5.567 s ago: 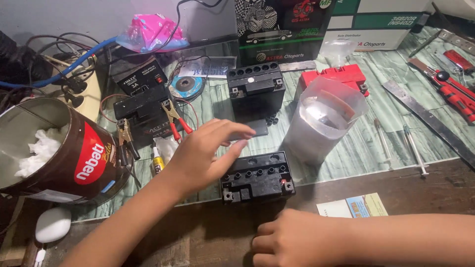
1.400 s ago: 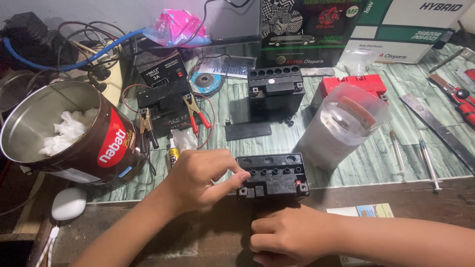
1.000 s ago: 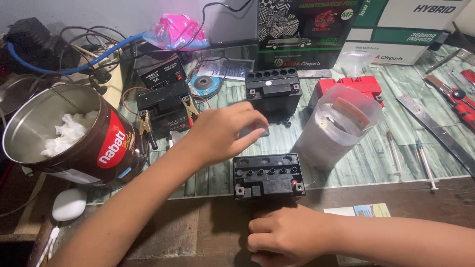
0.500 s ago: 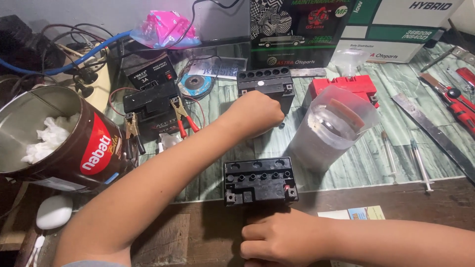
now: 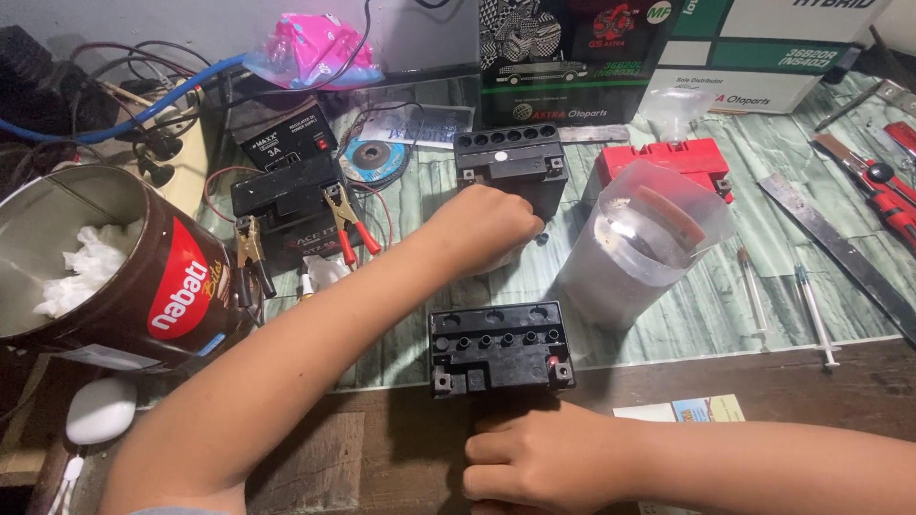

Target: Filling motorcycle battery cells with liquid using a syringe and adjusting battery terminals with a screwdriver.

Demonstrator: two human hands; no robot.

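Black small battery (image 5: 500, 348), near the front edge of the tabletop (image 5: 668, 324), cell holes up, where green marbled cover meets bare wood. Right hand (image 5: 546, 456) just in front of it on the wood, fingers curled together, fingertips near or against the case; cannot tell which, nothing seen gripped. Left hand (image 5: 489, 227) farther back toward mid-table, knuckles up, fingers bent down close together over the spot just before a second black battery (image 5: 512, 169); whatever lies beneath hidden, so grip impossible to tell. Right of that hand, a clear plastic jug (image 5: 641, 243), with a red battery cover (image 5: 668, 160) behind it. Toward the left edge, a charger unit (image 5: 291, 195) with red-handled clips and a brown tin (image 5: 114, 272) holding white wadding. Two syringes (image 5: 782, 305) toward the right edge.
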